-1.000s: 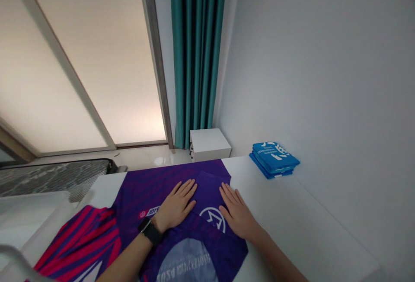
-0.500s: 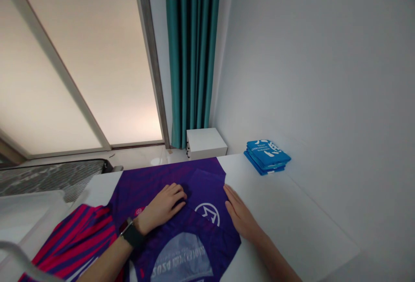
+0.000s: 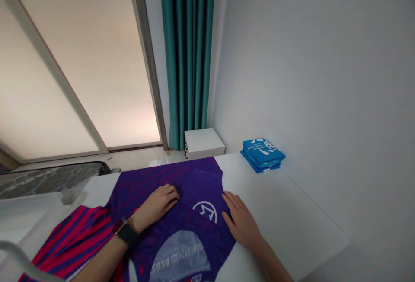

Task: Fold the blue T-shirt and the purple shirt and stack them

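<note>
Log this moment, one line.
left hand: on purple shirt | right hand: at shirt's edge | table: folded blue stack near wall

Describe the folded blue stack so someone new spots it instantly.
Find the teal curtain, then the white table in front of it. Near the table's far edge, close to the wall, sits the folded blue stack, white print on top. It's compact and bright blue; the neighboring purple jersey is spread out.

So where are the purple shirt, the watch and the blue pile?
Purple shirt (image 3: 200, 187): head view, on the cloth between the hands.
Watch (image 3: 129, 235): head view, on its dark strap.
Blue pile (image 3: 263, 155): head view, on its top piece.
</note>
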Demonstrator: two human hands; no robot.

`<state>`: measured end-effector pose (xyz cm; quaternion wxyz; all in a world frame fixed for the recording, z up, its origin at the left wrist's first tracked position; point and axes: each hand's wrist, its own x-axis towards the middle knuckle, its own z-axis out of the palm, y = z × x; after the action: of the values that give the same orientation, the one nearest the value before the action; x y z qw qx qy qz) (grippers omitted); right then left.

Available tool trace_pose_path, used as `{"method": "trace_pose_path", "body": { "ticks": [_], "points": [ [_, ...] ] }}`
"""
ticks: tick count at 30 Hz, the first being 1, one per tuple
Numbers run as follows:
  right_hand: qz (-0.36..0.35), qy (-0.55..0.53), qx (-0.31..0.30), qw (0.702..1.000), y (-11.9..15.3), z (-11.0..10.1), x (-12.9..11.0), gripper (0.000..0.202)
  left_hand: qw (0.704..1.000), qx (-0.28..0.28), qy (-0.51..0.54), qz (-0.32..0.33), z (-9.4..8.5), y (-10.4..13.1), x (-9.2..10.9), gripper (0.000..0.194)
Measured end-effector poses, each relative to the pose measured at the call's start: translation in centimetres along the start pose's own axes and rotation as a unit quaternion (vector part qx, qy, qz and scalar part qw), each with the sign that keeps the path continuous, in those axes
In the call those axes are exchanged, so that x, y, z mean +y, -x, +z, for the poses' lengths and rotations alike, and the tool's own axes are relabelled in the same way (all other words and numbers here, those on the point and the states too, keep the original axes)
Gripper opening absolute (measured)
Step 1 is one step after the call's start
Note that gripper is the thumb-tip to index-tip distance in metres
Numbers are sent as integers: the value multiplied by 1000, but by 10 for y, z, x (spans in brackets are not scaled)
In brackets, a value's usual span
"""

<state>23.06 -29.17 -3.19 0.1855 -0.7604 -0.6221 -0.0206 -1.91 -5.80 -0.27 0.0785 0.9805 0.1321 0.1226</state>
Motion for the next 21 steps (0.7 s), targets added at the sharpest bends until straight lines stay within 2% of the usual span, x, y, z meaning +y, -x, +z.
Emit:
{"method": "trace_pose_path", "body": {
  "ticks": [5,16,21],
  "points": [
    [-6,27,-3,1000,5,-1,-3,56,1000,-4,-9,8,1,-3,-3,20],
    [-10,16,6,1000,6,-1,-1,54,998,-56,26,35,-23,-19,5,18],
    [-8,13,14,1000,7,2,1,52,996,-76,-18,52,-26,-24,8,22]
  ]
}}
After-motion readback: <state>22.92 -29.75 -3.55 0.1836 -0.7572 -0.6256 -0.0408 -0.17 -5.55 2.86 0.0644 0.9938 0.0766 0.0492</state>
